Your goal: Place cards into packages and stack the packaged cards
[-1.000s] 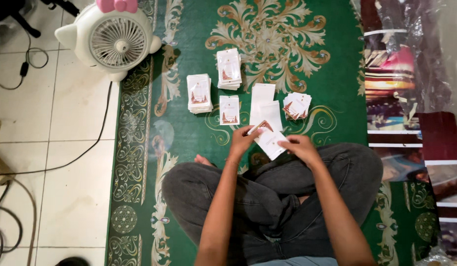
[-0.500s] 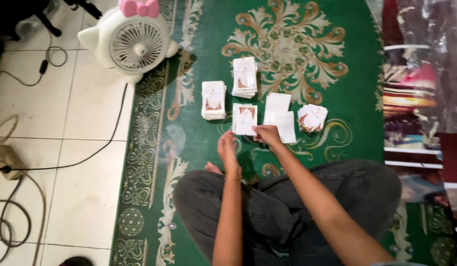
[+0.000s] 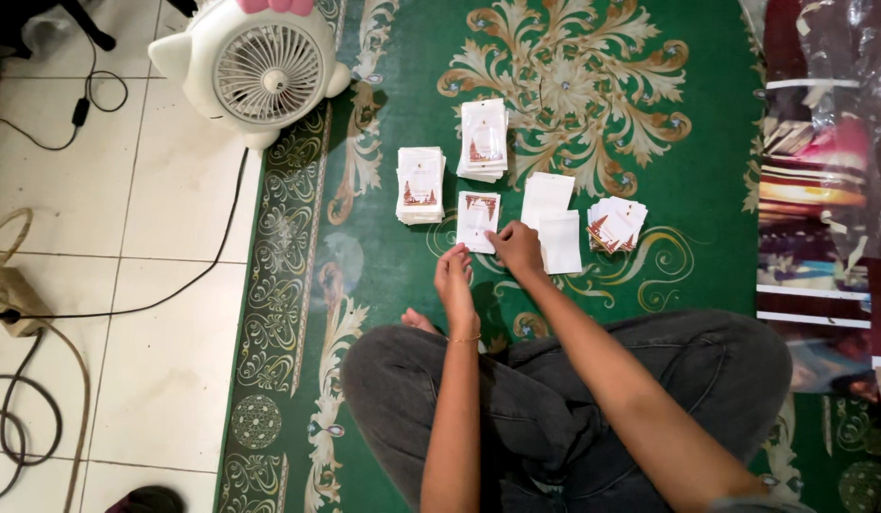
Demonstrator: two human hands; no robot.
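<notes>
Small white card packet point(image 3: 478, 220) with red-brown printed motif, flat on green carpet, upright lengthwise. Lies between taller packet stack point(image 3: 420, 184) and plain white sleeves point(image 3: 552, 220); lower edge under fingertips.

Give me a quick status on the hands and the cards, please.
Left hand and right hand both at the single card on the green rug, fingers on its lower edge. Card stacks around it. Nothing blocking.

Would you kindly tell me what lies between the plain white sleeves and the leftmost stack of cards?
In the head view, one printed card lies on the green carpet between the plain white sleeves and the leftmost stack, with both hands at its near edge.
</notes>
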